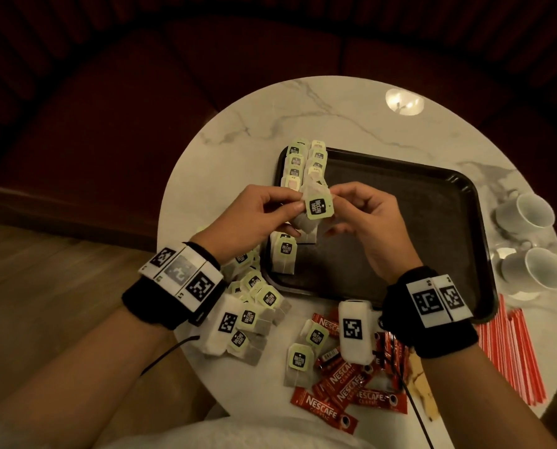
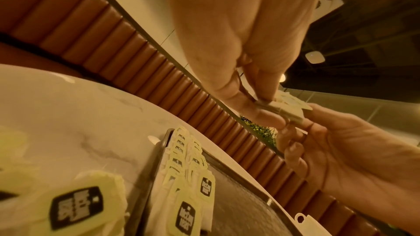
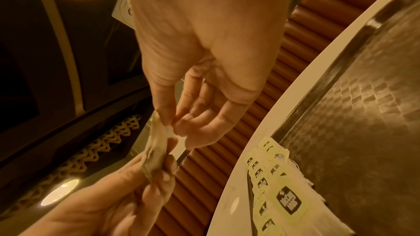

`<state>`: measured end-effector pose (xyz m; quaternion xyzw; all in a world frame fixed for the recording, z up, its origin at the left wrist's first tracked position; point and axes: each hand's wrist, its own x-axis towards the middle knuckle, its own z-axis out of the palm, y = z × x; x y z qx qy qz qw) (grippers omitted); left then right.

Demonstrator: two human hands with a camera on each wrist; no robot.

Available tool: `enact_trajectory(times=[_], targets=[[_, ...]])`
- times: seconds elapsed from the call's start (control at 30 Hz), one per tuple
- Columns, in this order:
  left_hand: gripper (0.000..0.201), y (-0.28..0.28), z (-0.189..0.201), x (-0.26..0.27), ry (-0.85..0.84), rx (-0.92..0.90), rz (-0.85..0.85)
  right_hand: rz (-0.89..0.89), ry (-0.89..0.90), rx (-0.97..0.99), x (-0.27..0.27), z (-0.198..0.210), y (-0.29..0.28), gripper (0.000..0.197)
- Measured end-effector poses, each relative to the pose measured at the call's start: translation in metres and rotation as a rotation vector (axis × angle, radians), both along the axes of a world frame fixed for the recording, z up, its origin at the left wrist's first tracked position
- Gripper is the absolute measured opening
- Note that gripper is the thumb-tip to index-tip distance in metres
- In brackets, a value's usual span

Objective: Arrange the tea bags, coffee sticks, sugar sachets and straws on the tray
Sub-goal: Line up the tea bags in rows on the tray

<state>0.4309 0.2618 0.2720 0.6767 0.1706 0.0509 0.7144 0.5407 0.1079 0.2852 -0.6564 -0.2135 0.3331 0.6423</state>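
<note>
Both hands hold one tea bag (image 1: 316, 207) with a green tag just above the left part of the black tray (image 1: 400, 222). My left hand (image 1: 298, 200) pinches its left side and my right hand (image 1: 335, 202) pinches its right edge. The left wrist view shows the left hand (image 2: 265, 101) gripping the tea bag (image 2: 288, 109). In the right wrist view, my right hand (image 3: 168, 125) pinches the top of the tea bag (image 3: 156, 150). Two rows of tea bags (image 1: 303, 160) lie along the tray's left edge, and one more tea bag (image 1: 283, 254) lies near its front left corner.
Loose tea bags (image 1: 257, 306) are heaped on the round marble table (image 1: 335, 118) left of the tray. Red coffee sticks (image 1: 345, 384) lie at the front edge. A bundle of red straws (image 1: 513, 351) lies to the right. Two white cups (image 1: 526, 212) stand at the far right.
</note>
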Motion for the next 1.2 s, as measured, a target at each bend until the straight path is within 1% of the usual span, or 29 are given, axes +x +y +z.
enact_trajectory(times=[0.1, 0.27, 0.4, 0.53, 0.63, 0.73, 0.8, 0.93, 1.07, 1.2], targets=[[0.024, 0.001, 0.0, 0.001, 0.007, 0.049, -0.005, -0.001, -0.027, -0.007, 0.002, 0.0, -0.001, 0.01], [0.025, 0.002, -0.001, 0.0, 0.01, 0.112, -0.015, -0.008, -0.067, -0.031, 0.004, 0.0, -0.003, 0.008], [0.025, 0.004, 0.002, 0.0, 0.014, 0.188, -0.061, 0.003, -0.099, -0.061, 0.007, 0.001, -0.004, 0.008], [0.026, 0.006, 0.007, -0.001, 0.012, 0.263, -0.141, 0.056, -0.109, -0.095, 0.01, 0.003, -0.005, 0.007], [0.025, 0.008, 0.008, -0.001, 0.042, 0.289, -0.172, 0.134, -0.124, -0.144, 0.014, 0.005, -0.007, 0.011], [0.023, 0.009, 0.007, -0.001, 0.058, 0.229, -0.142, 0.183, -0.143, -0.177, 0.018, 0.007, -0.008, 0.014], [0.021, 0.008, 0.006, 0.0, 0.051, 0.187, -0.095, 0.179, -0.143, -0.19, 0.018, 0.008, -0.008, 0.015], [0.018, 0.002, 0.0, 0.003, 0.034, 0.112, 0.032, 0.136, -0.043, -0.151, 0.013, 0.008, -0.005, 0.024], [0.02, -0.005, 0.0, 0.005, 0.0, 0.036, 0.073, 0.149, -0.077, -0.123, 0.009, 0.004, -0.004, 0.021], [0.019, -0.007, 0.0, 0.004, -0.021, -0.072, 0.1, 0.126, -0.054, -0.101, 0.008, -0.001, -0.003, 0.021]])
